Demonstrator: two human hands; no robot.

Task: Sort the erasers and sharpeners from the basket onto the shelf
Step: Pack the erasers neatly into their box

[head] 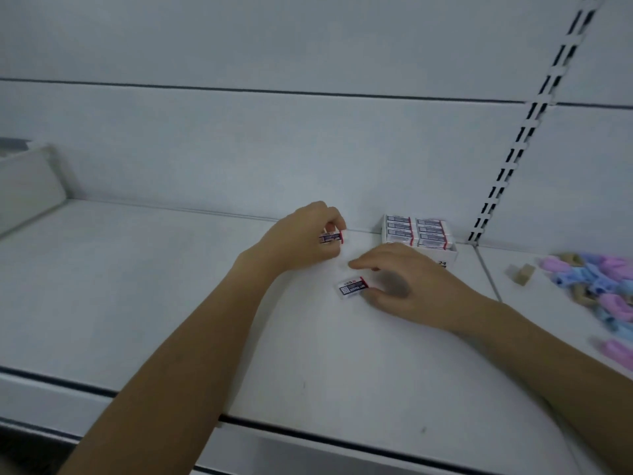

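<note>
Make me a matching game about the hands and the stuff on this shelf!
Things:
1. left hand
2. right hand
3. eraser box
4. pastel sharpeners

Places:
a. heaped at the far right of the shelf
b. fingers curled round the farther eraser
c. at the back, by the wall
d. thumb beside the nearer eraser, lying flat

Pairs: 1-b, 2-d, 3-c, 4-a

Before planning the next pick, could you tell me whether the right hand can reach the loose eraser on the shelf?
Probably yes: the right hand lies beside the loose eraser on the shelf, fingers open, with nothing between them.
</note>
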